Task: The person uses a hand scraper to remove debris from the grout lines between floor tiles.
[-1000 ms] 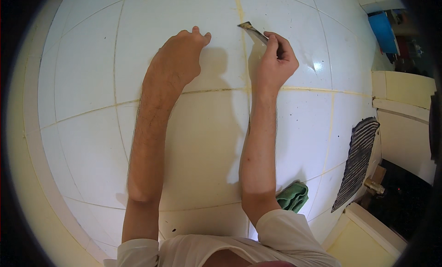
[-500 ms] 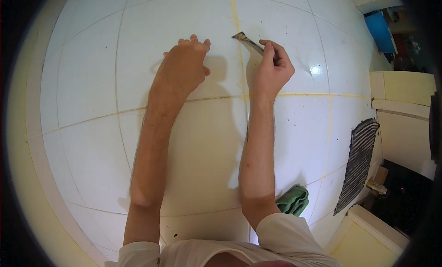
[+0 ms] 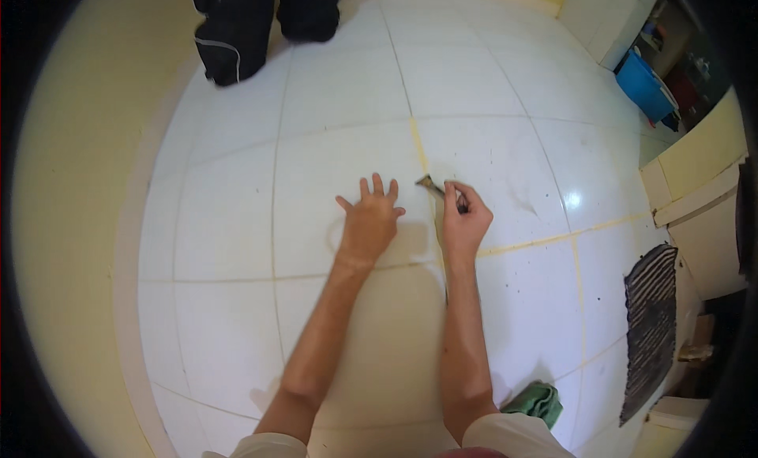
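Fingers spread and palm down, my left hand [image 3: 369,225] is over a white floor tile [image 3: 328,182], apparently resting on it. A little to its right, my right hand [image 3: 469,225] is closed around the handle of a narrow scraper-like tool [image 3: 427,183]. The tool's flared end points left and away from me, at a yellow joint line [image 3: 418,142] between tiles. Part of the handle is hidden in my fingers; whether the end touches the joint, I cannot tell.
A crumpled green cloth [image 3: 535,403] lies by my right elbow. Farther right are a dark striped mat [image 3: 651,332] and, beyond it, a blue tub [image 3: 647,87]. Black fabric shapes with grey piping [image 3: 237,39], bags or trouser legs, stand at far left. A yellowish wall [image 3: 79,221] rises on the left.
The view has tilted farther ahead, bringing the black shapes into sight. My left hand has come nearer the right one, its fingers now more spread. My right hand keeps its hold on the tool.
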`<state>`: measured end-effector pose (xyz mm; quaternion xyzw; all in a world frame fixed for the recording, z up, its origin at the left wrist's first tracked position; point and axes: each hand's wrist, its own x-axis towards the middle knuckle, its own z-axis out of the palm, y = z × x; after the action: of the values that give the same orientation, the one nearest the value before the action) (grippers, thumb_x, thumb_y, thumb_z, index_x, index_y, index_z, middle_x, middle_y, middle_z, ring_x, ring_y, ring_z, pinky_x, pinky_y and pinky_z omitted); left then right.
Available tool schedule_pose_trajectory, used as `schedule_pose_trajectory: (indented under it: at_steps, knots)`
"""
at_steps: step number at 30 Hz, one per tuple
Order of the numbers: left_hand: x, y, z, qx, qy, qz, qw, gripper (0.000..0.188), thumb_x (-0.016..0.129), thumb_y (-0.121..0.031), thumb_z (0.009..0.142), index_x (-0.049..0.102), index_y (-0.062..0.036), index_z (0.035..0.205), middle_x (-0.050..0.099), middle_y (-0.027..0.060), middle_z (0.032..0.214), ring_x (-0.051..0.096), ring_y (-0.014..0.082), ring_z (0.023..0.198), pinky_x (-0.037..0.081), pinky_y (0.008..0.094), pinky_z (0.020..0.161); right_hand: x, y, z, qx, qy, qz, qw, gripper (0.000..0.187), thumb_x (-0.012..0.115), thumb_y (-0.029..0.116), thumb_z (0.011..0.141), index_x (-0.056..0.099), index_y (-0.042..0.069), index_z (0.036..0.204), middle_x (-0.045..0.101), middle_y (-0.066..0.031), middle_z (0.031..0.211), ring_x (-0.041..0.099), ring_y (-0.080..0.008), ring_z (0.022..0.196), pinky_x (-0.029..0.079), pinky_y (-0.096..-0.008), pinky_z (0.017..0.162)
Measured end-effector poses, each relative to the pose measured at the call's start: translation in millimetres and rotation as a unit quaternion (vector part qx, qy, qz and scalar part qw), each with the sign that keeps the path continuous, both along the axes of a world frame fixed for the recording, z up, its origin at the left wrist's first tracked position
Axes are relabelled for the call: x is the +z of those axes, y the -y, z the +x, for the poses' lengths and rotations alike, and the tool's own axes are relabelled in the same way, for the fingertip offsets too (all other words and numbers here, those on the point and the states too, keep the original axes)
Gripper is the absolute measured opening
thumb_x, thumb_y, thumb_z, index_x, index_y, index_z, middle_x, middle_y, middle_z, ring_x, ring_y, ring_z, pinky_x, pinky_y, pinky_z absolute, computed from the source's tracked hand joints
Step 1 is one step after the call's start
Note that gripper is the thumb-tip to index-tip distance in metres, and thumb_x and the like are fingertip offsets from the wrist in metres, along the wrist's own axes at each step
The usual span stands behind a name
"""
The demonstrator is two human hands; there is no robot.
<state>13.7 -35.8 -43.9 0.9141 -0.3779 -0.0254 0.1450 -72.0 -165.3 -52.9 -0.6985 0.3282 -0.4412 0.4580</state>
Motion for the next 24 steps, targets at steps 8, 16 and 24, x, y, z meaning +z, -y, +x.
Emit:
schedule_pose_trajectory:
  at_steps: [8,16,24]
  knots:
    - [-18.7,4.1,8.8,0.037,0.014,-0.179,0.983,0.046,0.056,-0.023,0.1,0.056,-0.0061,0.143,0.048,0.0187,0.155,0.039,0.0314,0.148,0.011,0.0618,0.123,11.7,-10.3,-2.0,0.039,0.022,0.066,0.997,0.018,0.079,0.014,0.089,0.077,-0.001,0.098,0.044,0.0016,0.057,0.036,-0.0061,0.054,0.031,-0.0264,0.049]
    - [-26.9,-2.7,21.5,0.017,0.006,-0.29,0.957,0.029,0.061,-0.012,0.096,0.069,-0.0049,0.123,0.065,0.0169,0.134,0.055,0.0321,0.134,0.031,0.0552,0.119,3.9,-2.8,-0.3,0.073,-0.066,0.024,0.995,0.024,0.086,0.019,0.082,0.078,0.004,0.1,0.052,-0.0032,0.057,0.04,-0.0091,0.053,0.036,-0.0283,0.049]
    - [-24.7,-24.0,21.2,0.051,-0.015,-0.359,0.932,0.028,0.064,-0.002,0.09,0.07,-0.0047,0.117,0.069,0.0135,0.126,0.062,0.0308,0.124,0.041,0.0481,0.115,8.4,-21.8,9.5,0.073,-0.156,-0.074,0.982,0.029,0.078,0.019,0.089,0.076,0.004,0.114,0.053,-0.0015,0.058,0.04,-0.0071,0.053,0.037,-0.0249,0.051]
